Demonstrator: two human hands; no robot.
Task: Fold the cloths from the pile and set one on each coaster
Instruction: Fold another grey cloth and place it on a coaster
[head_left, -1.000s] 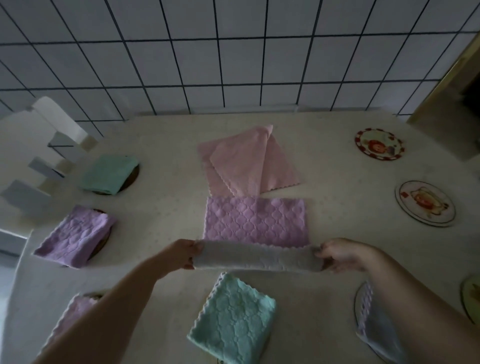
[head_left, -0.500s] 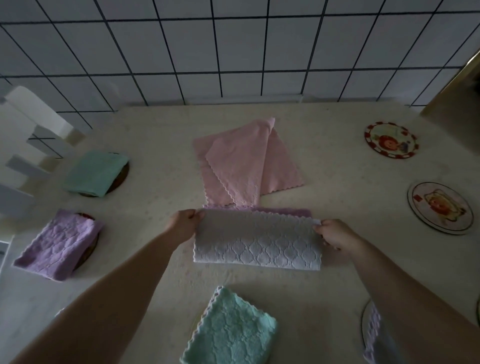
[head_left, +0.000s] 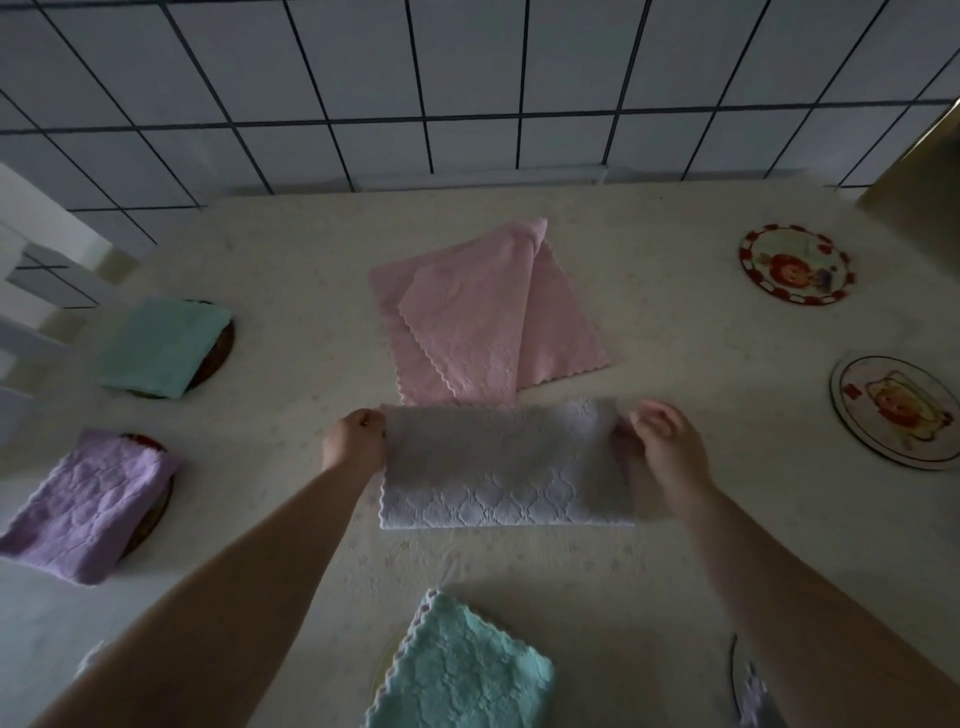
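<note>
Head view: left grip (head_left: 354, 446) pinches one white cloth (head_left: 501, 467); right grip (head_left: 667, 447) released.

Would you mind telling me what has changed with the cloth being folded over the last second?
Both hands carried the near edge away from the person, folding the cloth in half, white side up. The left hand still pinches its corner; the right hand has opened and let go. The pink cloths stayed put.

a home kitchen or dining corner: white tiled wall (head_left: 467, 93), cloth-covered table (head_left: 675, 338), cartoon coasters (head_left: 797, 269).
</note>
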